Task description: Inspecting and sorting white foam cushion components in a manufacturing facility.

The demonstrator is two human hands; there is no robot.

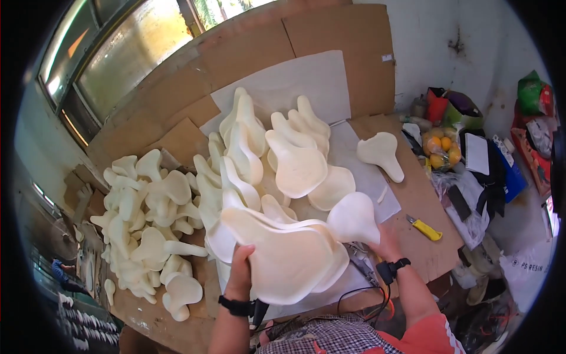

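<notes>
The tabletop (425, 255) is lit softly by daylight let in through the window (141, 52) at upper left, where the panes are bleached by glare. Soft shadows are cast among the pale pieces (299, 168), whose faces are nearly washed out. The lower left is left dim. Straight edges are bowed toward the rim, detail is softened there, and the whole view is ringed in black.

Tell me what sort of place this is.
Probably a small workshop: many similar pale saddle-shaped pieces in piles and in hand, a cardboard-covered worktable, and a yellow utility knife.
</notes>
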